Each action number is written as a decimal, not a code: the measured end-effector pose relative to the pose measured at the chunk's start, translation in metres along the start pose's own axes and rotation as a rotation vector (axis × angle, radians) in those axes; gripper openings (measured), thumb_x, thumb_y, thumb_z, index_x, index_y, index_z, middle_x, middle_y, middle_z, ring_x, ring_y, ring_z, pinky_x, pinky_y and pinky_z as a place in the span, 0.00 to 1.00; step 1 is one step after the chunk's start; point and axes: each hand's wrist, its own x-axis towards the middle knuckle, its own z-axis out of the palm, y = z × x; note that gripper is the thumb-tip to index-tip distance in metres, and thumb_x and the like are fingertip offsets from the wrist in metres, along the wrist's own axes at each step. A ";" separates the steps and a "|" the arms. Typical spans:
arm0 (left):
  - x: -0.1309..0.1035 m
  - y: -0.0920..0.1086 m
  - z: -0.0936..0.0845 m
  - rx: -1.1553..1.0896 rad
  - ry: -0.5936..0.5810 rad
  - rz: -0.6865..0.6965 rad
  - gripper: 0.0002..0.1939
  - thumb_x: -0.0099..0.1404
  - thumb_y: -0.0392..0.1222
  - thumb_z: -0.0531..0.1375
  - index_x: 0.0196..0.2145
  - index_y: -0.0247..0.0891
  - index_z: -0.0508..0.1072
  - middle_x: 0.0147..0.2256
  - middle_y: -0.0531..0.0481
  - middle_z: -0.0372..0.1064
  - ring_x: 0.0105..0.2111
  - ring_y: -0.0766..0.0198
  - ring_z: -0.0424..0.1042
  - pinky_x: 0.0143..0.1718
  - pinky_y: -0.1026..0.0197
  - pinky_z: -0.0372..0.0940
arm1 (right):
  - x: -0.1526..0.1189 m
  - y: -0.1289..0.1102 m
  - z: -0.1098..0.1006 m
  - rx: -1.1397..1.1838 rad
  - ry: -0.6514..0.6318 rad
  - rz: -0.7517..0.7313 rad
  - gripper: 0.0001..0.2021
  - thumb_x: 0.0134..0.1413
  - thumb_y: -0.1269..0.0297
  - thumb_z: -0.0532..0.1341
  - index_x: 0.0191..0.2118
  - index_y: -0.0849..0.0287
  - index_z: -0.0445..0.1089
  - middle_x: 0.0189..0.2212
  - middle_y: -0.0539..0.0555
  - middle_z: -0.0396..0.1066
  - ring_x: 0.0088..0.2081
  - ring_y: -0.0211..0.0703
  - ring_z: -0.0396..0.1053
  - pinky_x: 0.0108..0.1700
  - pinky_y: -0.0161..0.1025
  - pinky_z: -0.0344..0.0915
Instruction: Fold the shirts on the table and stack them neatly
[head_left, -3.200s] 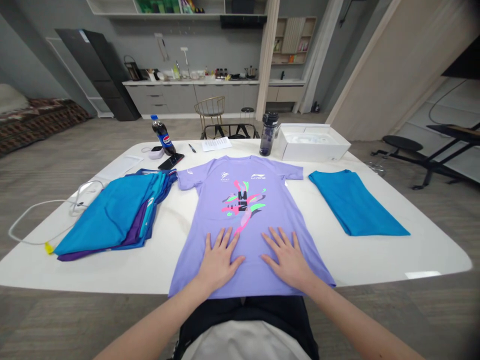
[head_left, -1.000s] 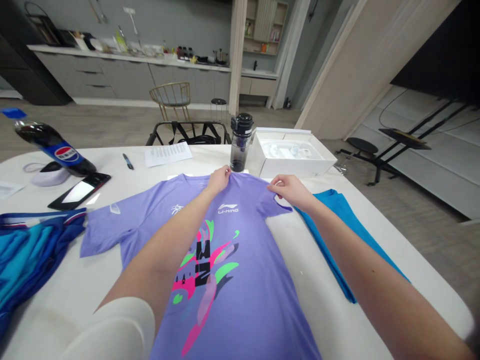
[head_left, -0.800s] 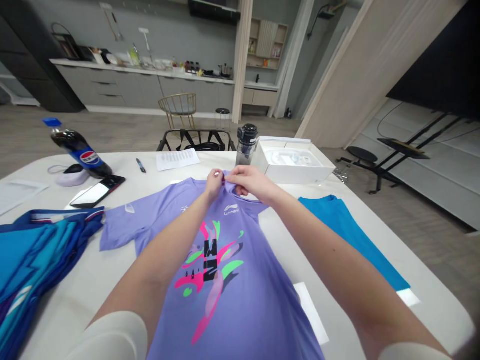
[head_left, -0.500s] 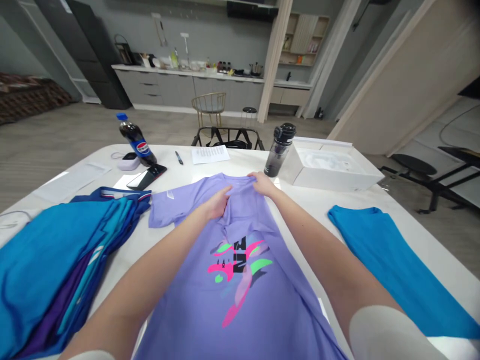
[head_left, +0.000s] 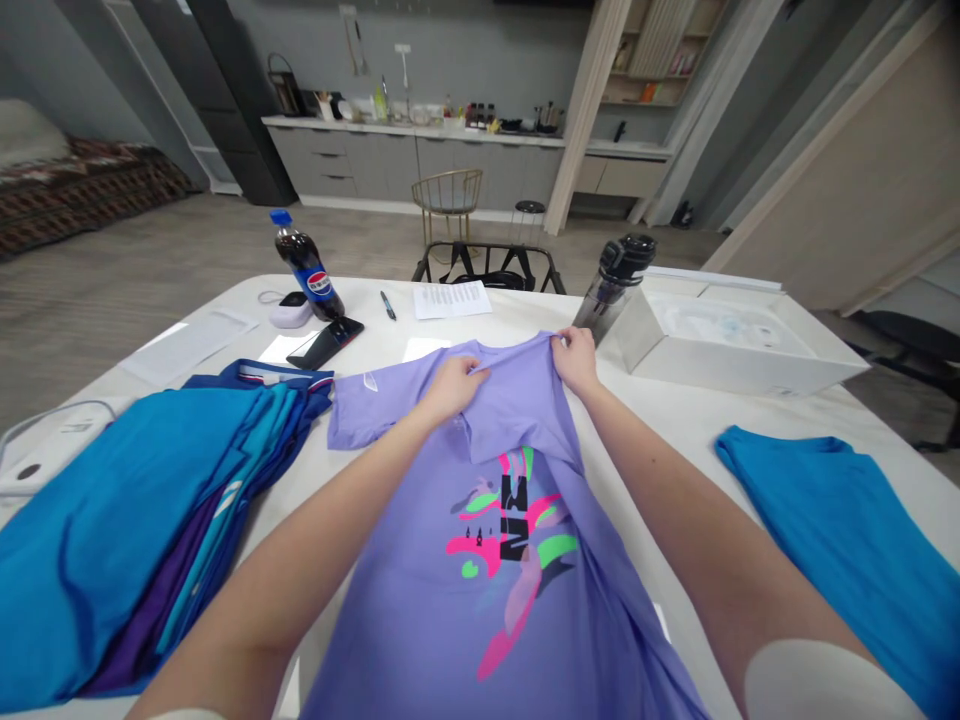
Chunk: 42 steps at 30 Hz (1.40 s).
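A purple T-shirt (head_left: 427, 580) with a pink, green and black print lies spread on the white table in front of me. My left hand (head_left: 456, 387) is closed on the shirt near the neckline, its fingers pinching the cloth. At the shirt's upper right, my right hand (head_left: 576, 360) grips the shoulder edge close to the dark water bottle (head_left: 613, 285). The right side of the shirt is folded in over part of the chest, and the left sleeve (head_left: 367, 405) lies flat.
On the left lies a pile of blue and purple clothes (head_left: 135, 450). A folded blue garment (head_left: 847, 520) is on the right. Farther back stand a cola bottle (head_left: 307, 268), a phone (head_left: 326, 343), a pen (head_left: 388, 305), printed paper (head_left: 451, 299) and a white box (head_left: 750, 355).
My right hand has drawn the shirt's right shoulder outward, and the fold across the chest has shifted, showing more of the print's top. The view has turned slightly left.
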 end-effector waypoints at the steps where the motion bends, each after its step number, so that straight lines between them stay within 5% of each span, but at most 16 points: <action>1: 0.009 -0.001 -0.009 -0.007 -0.016 -0.036 0.11 0.66 0.46 0.60 0.38 0.39 0.78 0.34 0.50 0.77 0.35 0.58 0.76 0.36 0.60 0.68 | 0.004 -0.004 0.001 -0.003 0.008 0.021 0.16 0.67 0.59 0.50 0.49 0.59 0.71 0.52 0.64 0.65 0.54 0.56 0.63 0.56 0.50 0.62; 3: 0.024 -0.006 -0.025 0.042 0.014 -0.108 0.13 0.64 0.46 0.62 0.41 0.35 0.79 0.37 0.46 0.78 0.39 0.54 0.76 0.38 0.58 0.69 | 0.008 -0.012 0.005 -0.046 -0.016 0.039 0.15 0.67 0.59 0.51 0.49 0.57 0.71 0.52 0.63 0.65 0.55 0.57 0.62 0.55 0.52 0.61; 5: 0.029 -0.014 -0.031 0.201 0.164 -0.114 0.17 0.65 0.43 0.61 0.49 0.33 0.76 0.45 0.40 0.77 0.46 0.50 0.75 0.46 0.55 0.68 | 0.004 -0.021 0.009 -0.099 -0.052 0.062 0.15 0.67 0.60 0.52 0.52 0.57 0.70 0.53 0.64 0.65 0.56 0.59 0.62 0.55 0.55 0.61; 8: 0.014 -0.025 -0.020 0.460 0.334 0.107 0.24 0.69 0.38 0.55 0.62 0.33 0.67 0.59 0.35 0.68 0.57 0.49 0.68 0.59 0.50 0.62 | -0.015 -0.033 0.014 -0.133 -0.024 0.046 0.20 0.67 0.60 0.52 0.61 0.59 0.64 0.57 0.67 0.63 0.58 0.60 0.61 0.56 0.55 0.60; 11: -0.011 -0.033 0.007 0.611 0.186 0.313 0.26 0.74 0.42 0.50 0.66 0.36 0.62 0.65 0.36 0.61 0.63 0.49 0.62 0.66 0.48 0.54 | -0.046 -0.037 0.015 -0.125 -0.099 -0.137 0.23 0.70 0.56 0.50 0.64 0.59 0.62 0.62 0.66 0.61 0.60 0.59 0.61 0.59 0.56 0.59; 15: -0.032 -0.046 0.035 0.697 -0.022 0.264 0.30 0.75 0.57 0.47 0.68 0.42 0.61 0.70 0.40 0.52 0.70 0.44 0.50 0.70 0.40 0.44 | -0.089 -0.030 0.016 -0.158 -0.338 -0.215 0.28 0.71 0.48 0.46 0.69 0.54 0.57 0.71 0.61 0.52 0.69 0.60 0.52 0.65 0.65 0.50; 19: -0.034 -0.057 0.040 0.713 0.009 0.245 0.32 0.74 0.60 0.45 0.70 0.48 0.57 0.71 0.45 0.50 0.72 0.47 0.45 0.71 0.39 0.38 | -0.109 -0.022 0.021 -0.229 -0.370 -0.210 0.31 0.72 0.45 0.42 0.73 0.49 0.50 0.74 0.56 0.44 0.73 0.58 0.42 0.69 0.69 0.37; 24: -0.034 -0.057 0.038 0.724 0.003 0.249 0.33 0.74 0.60 0.43 0.71 0.47 0.56 0.72 0.46 0.48 0.72 0.48 0.44 0.71 0.40 0.37 | -0.111 -0.025 0.017 -0.200 -0.317 -0.183 0.30 0.72 0.45 0.42 0.72 0.50 0.52 0.73 0.57 0.46 0.72 0.57 0.44 0.69 0.68 0.37; 28: -0.036 -0.054 0.038 0.732 -0.016 0.239 0.34 0.74 0.60 0.42 0.71 0.45 0.55 0.72 0.44 0.46 0.72 0.48 0.44 0.71 0.39 0.37 | -0.136 -0.023 0.000 -0.156 -0.270 -0.170 0.29 0.72 0.49 0.44 0.72 0.55 0.53 0.72 0.61 0.49 0.71 0.55 0.47 0.69 0.67 0.41; 35: -0.043 -0.043 0.034 0.760 -0.002 0.228 0.31 0.75 0.58 0.44 0.70 0.45 0.57 0.72 0.43 0.48 0.72 0.50 0.46 0.70 0.40 0.38 | -0.232 0.001 -0.050 -0.031 -0.378 -0.275 0.25 0.72 0.52 0.47 0.66 0.55 0.62 0.68 0.60 0.59 0.69 0.51 0.54 0.70 0.61 0.40; 42: -0.092 -0.011 0.050 0.751 -0.070 0.591 0.27 0.71 0.32 0.46 0.64 0.42 0.67 0.62 0.42 0.66 0.64 0.57 0.62 0.70 0.48 0.43 | -0.308 0.011 -0.111 -0.098 -0.414 -0.069 0.24 0.65 0.48 0.59 0.59 0.57 0.69 0.49 0.62 0.76 0.53 0.53 0.71 0.56 0.48 0.61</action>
